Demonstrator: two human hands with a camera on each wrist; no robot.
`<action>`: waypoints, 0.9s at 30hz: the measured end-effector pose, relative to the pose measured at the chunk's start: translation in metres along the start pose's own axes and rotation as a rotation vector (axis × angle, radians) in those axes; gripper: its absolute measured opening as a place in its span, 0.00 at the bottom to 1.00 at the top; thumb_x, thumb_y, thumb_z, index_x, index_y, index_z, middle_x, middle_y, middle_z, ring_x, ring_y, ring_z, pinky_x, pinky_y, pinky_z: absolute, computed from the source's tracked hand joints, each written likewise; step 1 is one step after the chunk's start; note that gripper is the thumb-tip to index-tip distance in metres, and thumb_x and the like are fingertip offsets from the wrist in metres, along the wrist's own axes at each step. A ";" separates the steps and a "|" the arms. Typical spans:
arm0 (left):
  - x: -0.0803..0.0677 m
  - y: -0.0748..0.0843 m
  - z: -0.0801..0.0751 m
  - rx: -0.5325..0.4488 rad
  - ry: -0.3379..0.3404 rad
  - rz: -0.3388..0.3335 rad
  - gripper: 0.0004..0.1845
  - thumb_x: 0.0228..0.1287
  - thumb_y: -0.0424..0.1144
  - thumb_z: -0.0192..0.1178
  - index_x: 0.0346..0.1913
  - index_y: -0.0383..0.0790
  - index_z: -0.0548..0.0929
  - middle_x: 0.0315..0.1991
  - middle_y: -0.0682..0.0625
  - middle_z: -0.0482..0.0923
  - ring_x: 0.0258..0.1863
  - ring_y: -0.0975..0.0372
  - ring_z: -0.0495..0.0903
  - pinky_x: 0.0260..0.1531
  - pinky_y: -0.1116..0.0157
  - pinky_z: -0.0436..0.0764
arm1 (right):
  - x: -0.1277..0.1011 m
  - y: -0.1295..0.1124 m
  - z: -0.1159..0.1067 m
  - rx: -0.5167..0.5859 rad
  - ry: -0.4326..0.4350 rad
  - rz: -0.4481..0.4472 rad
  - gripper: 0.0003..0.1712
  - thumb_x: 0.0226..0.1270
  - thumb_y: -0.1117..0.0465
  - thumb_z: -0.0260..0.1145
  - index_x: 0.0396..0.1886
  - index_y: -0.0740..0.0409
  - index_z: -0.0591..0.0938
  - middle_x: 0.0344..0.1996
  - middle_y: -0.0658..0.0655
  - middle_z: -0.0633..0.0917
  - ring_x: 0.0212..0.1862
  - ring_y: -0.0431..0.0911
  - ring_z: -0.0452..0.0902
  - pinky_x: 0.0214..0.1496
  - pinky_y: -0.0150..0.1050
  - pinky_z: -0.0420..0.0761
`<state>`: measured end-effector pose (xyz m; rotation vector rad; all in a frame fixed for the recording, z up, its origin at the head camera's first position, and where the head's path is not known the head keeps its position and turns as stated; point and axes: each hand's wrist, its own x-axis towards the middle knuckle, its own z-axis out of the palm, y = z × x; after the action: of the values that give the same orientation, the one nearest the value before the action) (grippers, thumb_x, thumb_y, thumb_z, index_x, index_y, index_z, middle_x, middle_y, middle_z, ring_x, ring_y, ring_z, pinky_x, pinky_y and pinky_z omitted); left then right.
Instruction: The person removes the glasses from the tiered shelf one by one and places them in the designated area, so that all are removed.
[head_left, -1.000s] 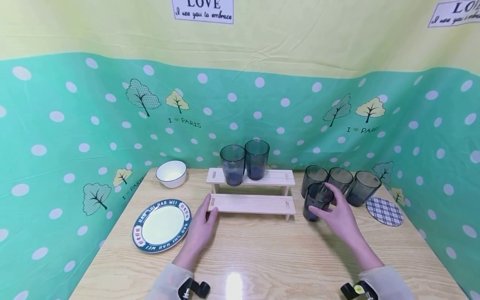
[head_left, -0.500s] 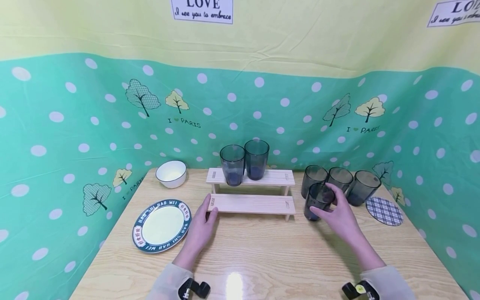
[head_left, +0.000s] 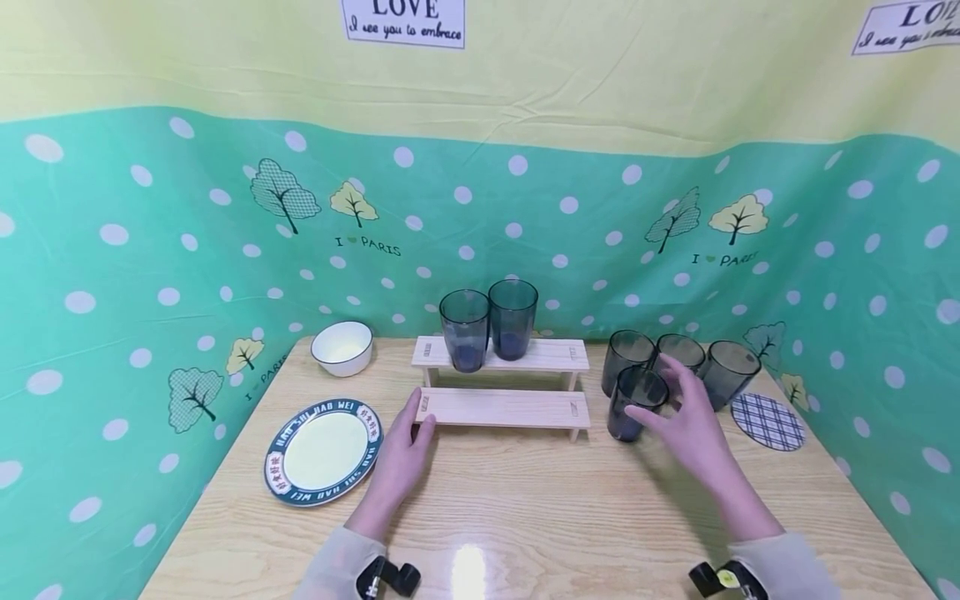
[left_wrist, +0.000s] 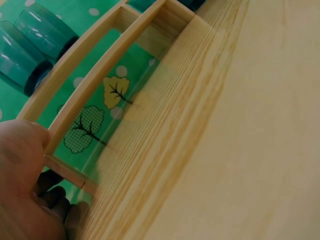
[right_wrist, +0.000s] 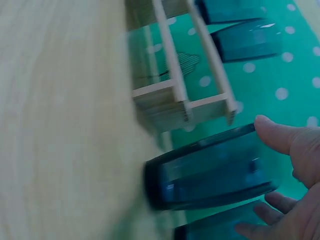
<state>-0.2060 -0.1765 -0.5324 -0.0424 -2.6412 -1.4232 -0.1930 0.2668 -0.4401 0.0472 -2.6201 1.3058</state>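
A two-tier wooden rack [head_left: 502, 408] stands mid-table, and my left hand [head_left: 405, 458] grips the left end of its lower tier. In the left wrist view, the fingers [left_wrist: 52, 192] curl beneath that end. Two dark tinted glasses [head_left: 465, 333] stand upright on the upper tier, toward its left. At the right, my right hand [head_left: 693, 429] is spread around the rim of an upright glass [head_left: 626, 417] on the table. Its thumb [right_wrist: 275, 135] is at one side of the rim and the fingers are loosely apart on the other; whether any touch is hard to tell.
Three more dark glasses [head_left: 626, 354] stand close behind the front one. A checked round mat [head_left: 768, 422] lies to their right. On the left are a white bowl [head_left: 342, 350] and a blue-rimmed plate [head_left: 324, 454]. A polka-dot cloth [head_left: 570, 233] hangs behind the table.
My right hand's fingers have loosened and spread away from the front glass, and the hand has shifted slightly right. That glass stays upright in place. My left hand has not moved.
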 end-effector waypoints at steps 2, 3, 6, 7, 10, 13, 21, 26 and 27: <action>0.000 0.001 0.000 -0.004 -0.002 -0.001 0.37 0.90 0.52 0.52 0.90 0.43 0.55 0.88 0.39 0.56 0.86 0.43 0.56 0.85 0.43 0.55 | 0.001 -0.010 -0.006 -0.020 0.033 -0.018 0.67 0.66 0.48 0.85 0.92 0.53 0.52 0.79 0.76 0.64 0.77 0.75 0.64 0.77 0.75 0.68; 0.000 0.001 0.000 -0.007 -0.004 -0.002 0.37 0.90 0.52 0.52 0.90 0.43 0.55 0.88 0.39 0.55 0.86 0.43 0.56 0.85 0.43 0.55 | 0.002 -0.016 -0.009 -0.021 0.046 -0.028 0.66 0.66 0.49 0.85 0.92 0.53 0.53 0.79 0.75 0.65 0.77 0.74 0.63 0.77 0.75 0.67; 0.000 0.002 -0.001 -0.015 -0.005 -0.004 0.37 0.90 0.52 0.52 0.91 0.43 0.55 0.88 0.39 0.55 0.86 0.43 0.56 0.85 0.43 0.55 | 0.006 -0.033 -0.015 -0.021 0.075 -0.074 0.65 0.67 0.49 0.85 0.92 0.49 0.54 0.79 0.73 0.66 0.78 0.72 0.63 0.78 0.75 0.66; 0.000 0.002 -0.001 -0.014 -0.007 -0.004 0.37 0.90 0.52 0.52 0.91 0.43 0.55 0.88 0.39 0.55 0.86 0.43 0.56 0.85 0.43 0.55 | 0.008 -0.039 -0.016 -0.015 0.076 -0.089 0.64 0.67 0.49 0.85 0.92 0.49 0.54 0.80 0.72 0.66 0.79 0.71 0.63 0.78 0.75 0.66; 0.000 0.001 -0.001 -0.010 -0.008 -0.005 0.37 0.90 0.52 0.52 0.91 0.43 0.55 0.88 0.39 0.55 0.86 0.43 0.56 0.85 0.43 0.55 | 0.013 -0.055 -0.016 0.017 0.062 -0.129 0.63 0.68 0.50 0.85 0.92 0.47 0.55 0.81 0.70 0.65 0.81 0.69 0.61 0.81 0.71 0.64; 0.000 0.001 0.000 -0.005 -0.010 -0.004 0.37 0.90 0.52 0.52 0.91 0.43 0.55 0.88 0.39 0.55 0.86 0.43 0.56 0.85 0.43 0.55 | 0.021 -0.068 -0.010 0.044 0.038 -0.161 0.62 0.69 0.52 0.84 0.92 0.47 0.55 0.82 0.69 0.64 0.82 0.66 0.60 0.84 0.67 0.63; 0.001 0.000 0.000 -0.008 -0.014 -0.003 0.37 0.90 0.51 0.52 0.91 0.43 0.55 0.88 0.39 0.55 0.86 0.43 0.55 0.85 0.43 0.55 | 0.042 -0.100 0.017 0.114 -0.031 -0.218 0.59 0.70 0.56 0.84 0.91 0.47 0.58 0.83 0.65 0.64 0.83 0.61 0.60 0.85 0.62 0.65; 0.001 0.001 0.000 -0.011 -0.016 -0.008 0.37 0.90 0.52 0.52 0.91 0.44 0.54 0.88 0.39 0.54 0.86 0.43 0.55 0.85 0.43 0.55 | 0.053 -0.116 0.031 0.163 -0.087 -0.226 0.59 0.70 0.55 0.83 0.91 0.45 0.57 0.83 0.63 0.64 0.84 0.59 0.59 0.86 0.61 0.64; 0.001 0.001 0.000 -0.010 -0.016 -0.010 0.37 0.90 0.52 0.52 0.91 0.44 0.54 0.88 0.40 0.54 0.86 0.43 0.55 0.85 0.43 0.55 | 0.056 -0.118 0.035 0.172 -0.097 -0.229 0.59 0.70 0.55 0.83 0.91 0.45 0.57 0.84 0.62 0.64 0.84 0.59 0.59 0.86 0.61 0.64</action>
<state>-0.2065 -0.1765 -0.5316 -0.0424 -2.6505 -1.4453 -0.2390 0.1716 -0.3563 0.4341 -2.4815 1.4727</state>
